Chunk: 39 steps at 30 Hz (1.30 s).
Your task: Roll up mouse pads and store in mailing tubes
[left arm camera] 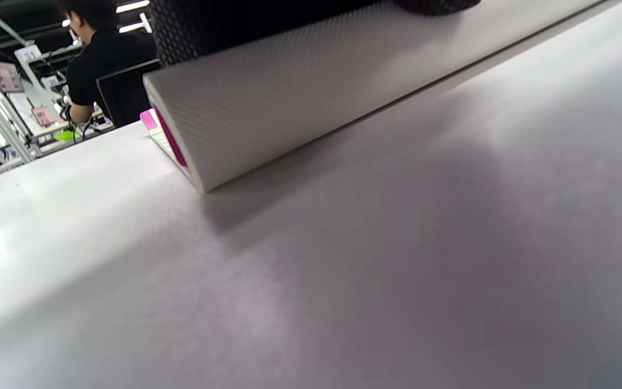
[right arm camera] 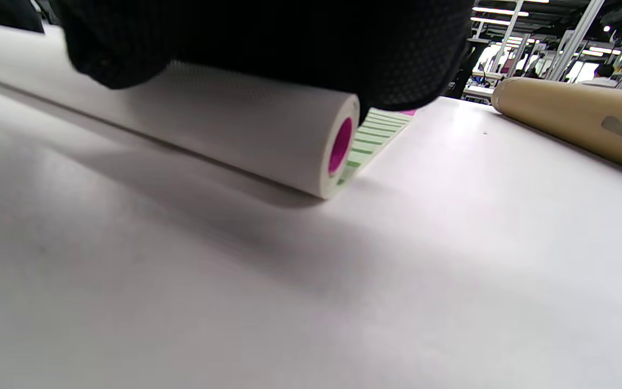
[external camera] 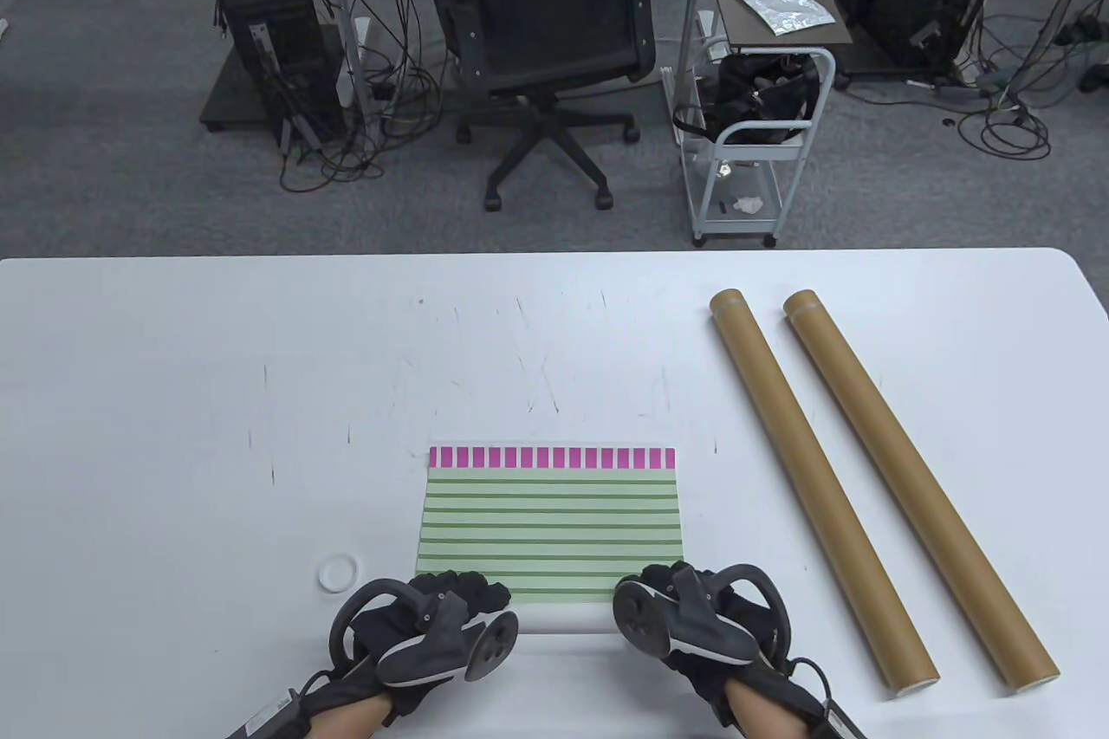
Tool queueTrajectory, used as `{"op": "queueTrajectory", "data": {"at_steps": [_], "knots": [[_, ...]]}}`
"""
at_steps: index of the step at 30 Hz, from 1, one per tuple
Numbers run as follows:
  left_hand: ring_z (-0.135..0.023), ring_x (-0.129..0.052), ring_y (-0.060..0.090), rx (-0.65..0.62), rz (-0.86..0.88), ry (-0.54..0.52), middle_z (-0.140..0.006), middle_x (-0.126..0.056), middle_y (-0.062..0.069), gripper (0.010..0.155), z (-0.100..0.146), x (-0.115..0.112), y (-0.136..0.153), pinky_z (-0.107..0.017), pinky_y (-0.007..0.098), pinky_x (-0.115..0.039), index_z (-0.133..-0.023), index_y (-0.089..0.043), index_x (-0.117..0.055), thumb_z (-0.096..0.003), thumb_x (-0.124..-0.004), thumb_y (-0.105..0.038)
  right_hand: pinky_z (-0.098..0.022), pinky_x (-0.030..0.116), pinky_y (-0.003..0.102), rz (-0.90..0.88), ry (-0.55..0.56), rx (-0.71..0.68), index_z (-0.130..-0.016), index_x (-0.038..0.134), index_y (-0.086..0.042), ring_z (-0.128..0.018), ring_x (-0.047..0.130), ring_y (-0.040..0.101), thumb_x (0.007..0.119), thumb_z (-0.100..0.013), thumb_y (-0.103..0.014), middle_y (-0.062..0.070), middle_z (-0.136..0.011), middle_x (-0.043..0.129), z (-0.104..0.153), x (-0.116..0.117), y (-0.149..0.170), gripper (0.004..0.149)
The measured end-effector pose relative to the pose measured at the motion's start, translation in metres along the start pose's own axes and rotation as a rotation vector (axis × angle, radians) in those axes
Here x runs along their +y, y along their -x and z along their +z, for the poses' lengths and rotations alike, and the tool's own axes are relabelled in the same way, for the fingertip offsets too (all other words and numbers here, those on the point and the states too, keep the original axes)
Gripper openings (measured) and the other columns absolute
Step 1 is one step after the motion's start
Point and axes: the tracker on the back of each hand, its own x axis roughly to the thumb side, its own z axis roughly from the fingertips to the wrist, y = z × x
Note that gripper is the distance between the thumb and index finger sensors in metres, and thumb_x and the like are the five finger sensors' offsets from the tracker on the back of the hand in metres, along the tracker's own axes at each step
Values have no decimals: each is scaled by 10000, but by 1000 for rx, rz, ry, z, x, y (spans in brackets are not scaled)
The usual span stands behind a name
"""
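Only one text can be read: a small white sign (left arm camera: 29, 53) in the background of the left wrist view shows "31".

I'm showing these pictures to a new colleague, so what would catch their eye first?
Probably the green-striped mouse pad with its pink edge, near the front of the white table, its near end curled into a white roll. Both gloved hands, left hand and right hand, rest on that roll. Two brown mailing tubes lie slanted, side by side, to the right.

Matt cardboard tubes (external camera: 819, 483); mouse pad (external camera: 550, 527) underside white, finely textured; table (external camera: 217, 392) smooth, scuffed.
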Motion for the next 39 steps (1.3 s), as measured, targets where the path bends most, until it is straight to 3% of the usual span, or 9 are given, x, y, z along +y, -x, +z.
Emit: {"op": "queueTrajectory", "data": {"at_steps": [8, 11, 17, 20, 23, 29, 32, 37, 39], "knots": [[-768, -961, 115, -54, 29, 16, -882, -882, -115, 498, 10, 4, 0, -576, 260, -859, -911, -380, -693, -418, -654, -437, -510, 813, 356, -19, -60, -47, -851, 780, -291, -633, 931, 199, 775, -357, -415, -20, -798, 897, 0, -1, -4, 510], [-766, -971, 121, -67, -16, 9, -907, -835, -131, 504, 13, 4, -4, -555, 250, -876, -915, -370, -574, -422, -656, -435, -512, 811, 361, -32, -66, -57, -847, 787, -284, -629, 930, 204, 765, -362, -412, -13, -793, 900, 0, -1, -4, 503], [-868, -902, 129, -52, -33, -29, -998, -757, -116, 470, 15, 6, -8, -641, 305, -832, -902, -375, -669, -434, -674, -419, -524, 801, 372, -79, -72, -52, -856, 779, -278, -635, 916, 213, 708, -381, -374, -6, -798, 890, -3, 4, 0, 489], [-857, -896, 115, -33, -52, -15, -982, -769, -129, 467, 11, 3, -8, -660, 305, -816, -904, -384, -666, -440, -615, -386, -573, 757, 401, -78, -94, -54, -906, 723, -265, -698, 862, 239, 655, -412, -341, 15, -854, 826, -2, 5, -1, 505], [-838, -908, 107, -15, -38, 8, -965, -788, -133, 467, 5, 2, -6, -658, 304, -818, -895, -394, -677, -436, -591, -370, -612, 729, 415, -70, -33, -70, -925, 681, -285, -745, 829, 234, 698, -427, -334, -3, -886, 792, 1, 0, -5, 500], [-861, -881, 117, 1, -13, 37, -991, -751, -129, 470, 2, 1, -2, -681, 320, -796, -907, -403, -659, -444, -584, -379, -603, 742, 414, -63, -44, -71, -940, 663, -275, -742, 838, 237, 706, -421, -354, 4, -902, 785, -1, 4, -6, 527], [-864, -837, 93, 7, -55, -34, -1012, -649, -128, 493, 6, 4, -3, -697, 299, -767, -937, -429, -541, -449, -609, -397, -603, 741, 419, -75, -44, -68, -940, 672, -268, -743, 840, 245, 680, -425, -335, 10, -903, 789, -2, 6, -5, 520], [-737, -947, 73, 5, -132, -142, -829, -860, -146, 424, 13, 6, -9, -627, 270, -830, -866, -421, -688, -443, -656, -420, -605, 737, 428, -79, -44, -62, -944, 669, -261, -749, 835, 255, 647, -433, -315, 16, -906, 784, -2, 7, -6, 514], [-750, -959, 94, -9, -119, -129, -835, -882, -127, 508, 14, 8, -9, -627, 283, -836, -875, -403, -711, -391, -653, -546, -606, 734, 430, -82, -49, -58, -945, 667, -260, -748, 833, 256, 636, -435, -307, 18, -907, 778, -3, 7, -5, 514]]}}
